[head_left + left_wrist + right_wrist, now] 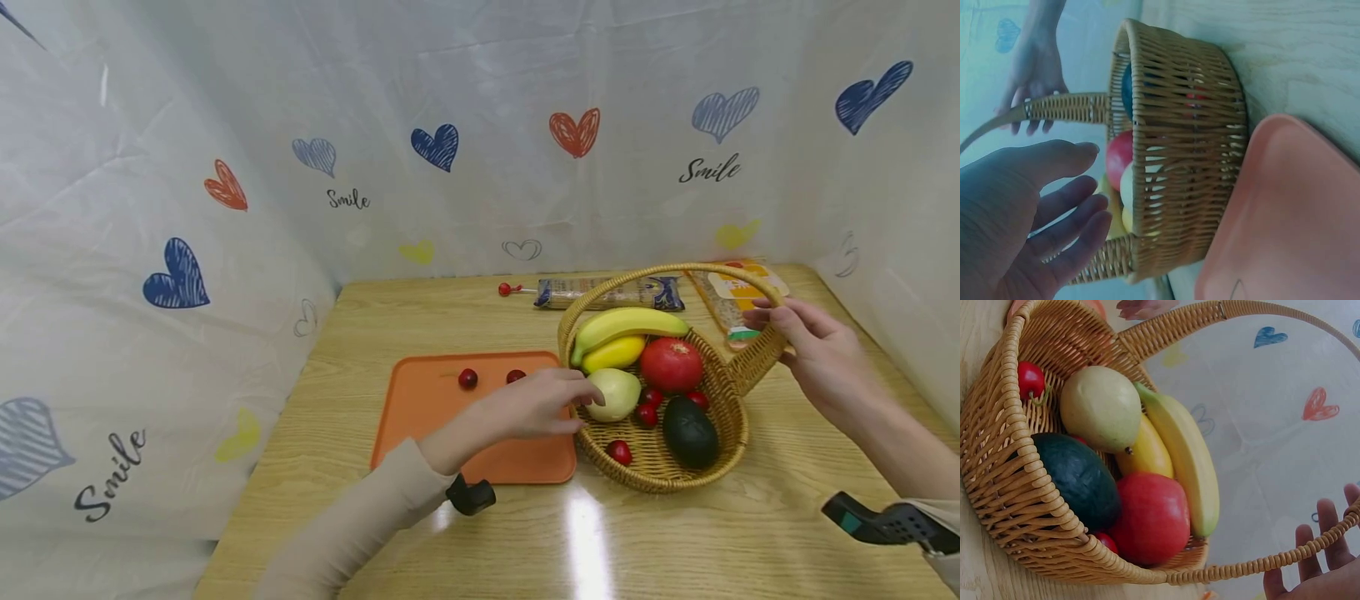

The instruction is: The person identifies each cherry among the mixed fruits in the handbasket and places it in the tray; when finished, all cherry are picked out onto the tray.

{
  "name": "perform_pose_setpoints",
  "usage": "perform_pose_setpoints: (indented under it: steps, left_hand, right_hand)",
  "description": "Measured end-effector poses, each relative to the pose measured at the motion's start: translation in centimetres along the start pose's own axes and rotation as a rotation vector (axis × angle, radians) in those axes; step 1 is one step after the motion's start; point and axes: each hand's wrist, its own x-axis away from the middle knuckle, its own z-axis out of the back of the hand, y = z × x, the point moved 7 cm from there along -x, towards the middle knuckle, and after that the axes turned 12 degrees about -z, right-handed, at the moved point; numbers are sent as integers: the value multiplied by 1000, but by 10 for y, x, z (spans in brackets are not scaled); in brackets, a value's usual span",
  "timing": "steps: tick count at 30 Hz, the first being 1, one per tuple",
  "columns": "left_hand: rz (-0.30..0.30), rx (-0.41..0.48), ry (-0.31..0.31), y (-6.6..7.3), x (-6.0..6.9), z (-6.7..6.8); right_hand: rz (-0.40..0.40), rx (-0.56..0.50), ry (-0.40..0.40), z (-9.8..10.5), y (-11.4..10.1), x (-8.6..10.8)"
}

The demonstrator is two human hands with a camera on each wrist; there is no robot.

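A wicker basket (652, 479) holds a banana (630, 323), a yellow fruit (613, 353), a pale green round fruit (618, 393), a pomegranate (670, 365), a dark green avocado (690, 433) and several cherries (619, 452). By the basket's left rim is my left hand (536, 406), its fingers loosely bent beside the pale green fruit. The left wrist view shows nothing between that thumb and fingers. At the right side of the handle (1279, 557), my right hand (821, 346) has fairly straight, spread fingers behind it. Whether its palm touches the handle is hard to see.
Left of the basket lies an orange tray (450, 417) with cherries (468, 378) on it. Behind stand a long patterned packet (555, 293), a red-tipped stick (506, 289) and an orange-and-clear bag (727, 300). A printed curtain (480, 200) borders the table.
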Motion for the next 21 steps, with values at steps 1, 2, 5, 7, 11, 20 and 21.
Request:
perform_pose_setpoints:
  steps: [1,2,5,7,11,20,21]
  left_hand:
    - [-1,-5,-4,0,-2,-1]
    - [-4,-8,-5,1,-4,-1]
    - [-8,-20,-12,3,-9,-3]
    - [-10,-30,-13,4,-12,-5]
    - [-10,-39,-17,4,-20,-10]
    - [-47,17,-51,3,-44,-31]
    - [-58,14,-52,3,-48,-33]
  right_hand:
    - [-2,-3,-2,0,0,0]
    - [-4,1,2,0,0,0]
    - [-13,22,16,1,1,0]
    - [-13,24,18,2,1,0]
    - [-22,57,29,2,2,0]
    - [-48,188,99,5,3,1]
    - [-46,189,100,5,3,1]
